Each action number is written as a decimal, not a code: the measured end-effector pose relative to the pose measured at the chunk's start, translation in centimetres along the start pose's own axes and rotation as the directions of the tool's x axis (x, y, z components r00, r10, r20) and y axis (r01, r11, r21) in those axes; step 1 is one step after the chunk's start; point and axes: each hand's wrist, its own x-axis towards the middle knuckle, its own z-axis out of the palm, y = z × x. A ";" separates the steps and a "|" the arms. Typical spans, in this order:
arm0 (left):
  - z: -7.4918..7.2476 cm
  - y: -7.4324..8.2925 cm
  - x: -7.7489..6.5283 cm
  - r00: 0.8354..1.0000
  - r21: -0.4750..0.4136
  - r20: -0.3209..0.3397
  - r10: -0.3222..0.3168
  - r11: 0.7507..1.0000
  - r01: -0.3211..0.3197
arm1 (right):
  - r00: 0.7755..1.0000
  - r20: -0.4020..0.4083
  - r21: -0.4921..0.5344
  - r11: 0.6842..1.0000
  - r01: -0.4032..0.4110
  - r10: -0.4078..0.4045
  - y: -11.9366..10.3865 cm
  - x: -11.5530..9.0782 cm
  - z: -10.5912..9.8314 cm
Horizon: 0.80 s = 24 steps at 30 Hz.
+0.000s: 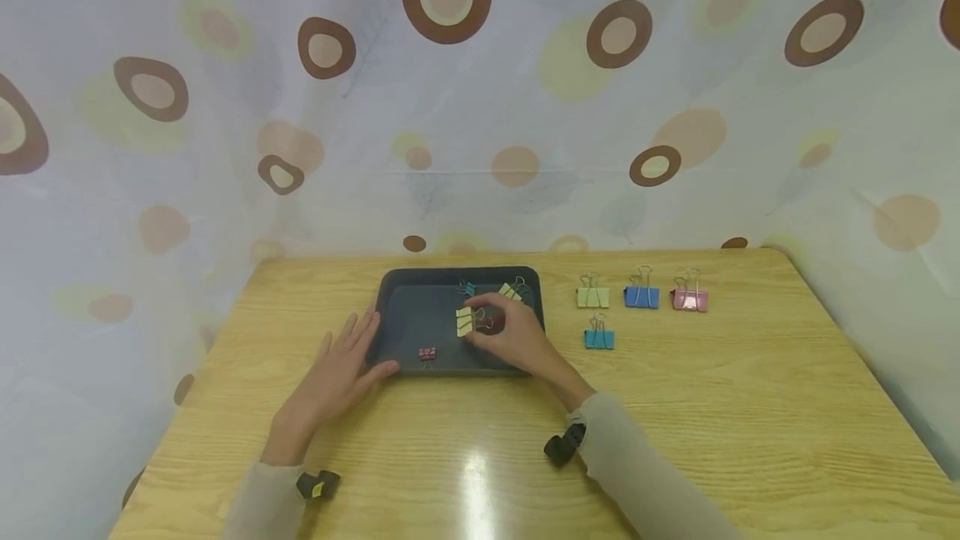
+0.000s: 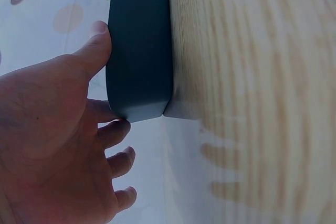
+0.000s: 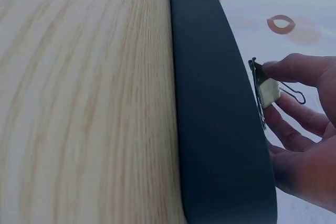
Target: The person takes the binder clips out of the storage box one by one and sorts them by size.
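Note:
My right hand point(image 1: 517, 336) pinches a pale yellow binder clip point(image 1: 465, 322) between thumb and fingers, above the dark tray point(image 1: 405, 277). In the right wrist view the same yellow clip point(image 3: 270, 93) shows a wire handle sticking out to the side. My left hand point(image 1: 333, 377) rests against the tray's left end, its fingers spread and thumb at the front edge; the left wrist view has the hand point(image 2: 58, 129) touching the tray's corner. Inside the tray lie a small teal clip point(image 1: 468, 288), another yellow clip point(image 1: 510, 292) and a small red clip point(image 1: 427, 353).
To the tray's right on the wooden table point(image 1: 675, 440) stand a light green clip point(image 1: 593, 297), a blue clip point(image 1: 642, 297) and a pink clip point(image 1: 690, 300) in a row. A teal clip point(image 1: 599, 339) sits before them. A patterned cloth point(image 1: 480, 107) hangs behind.

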 end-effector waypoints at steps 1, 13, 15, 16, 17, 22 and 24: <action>0.0 0.0 0.0 1.000 -0.001 -0.001 0.002 1.000 -0.002 | 1.000 0.005 0.017 1.000 0.003 -0.003 0.0 -0.1 -0.2; 0.0 -0.1 0.0 1.000 -0.017 0.014 -0.010 1.000 0.010 | 0.991 0.103 0.394 0.911 -0.118 0.084 0.5 -1.6 -2.1; 0.1 -0.1 0.0 1.000 -0.019 0.011 -0.010 1.000 0.010 | 0.992 0.096 0.408 0.906 -0.117 0.085 0.6 -1.7 -2.4; 0.1 0.0 0.0 1.000 -0.020 0.012 -0.012 1.000 0.012 | 0.993 0.087 0.408 0.906 -0.110 0.081 0.7 -1.8 -2.6; 0.0 0.0 0.0 1.000 -0.021 0.012 -0.012 1.000 0.012 | 0.994 0.076 0.403 0.910 -0.101 0.077 0.7 -1.8 -2.8; 0.0 -0.1 0.0 1.000 -0.023 0.018 -0.016 1.000 0.016 | 0.998 0.005 0.338 0.940 -0.054 0.056 0.7 -2.1 -3.8; 0.0 -0.1 0.0 1.000 -0.026 0.022 -0.019 0.999 0.020 | 0.999 -0.012 0.308 0.951 -0.039 0.045 0.6 -2.2 -4.1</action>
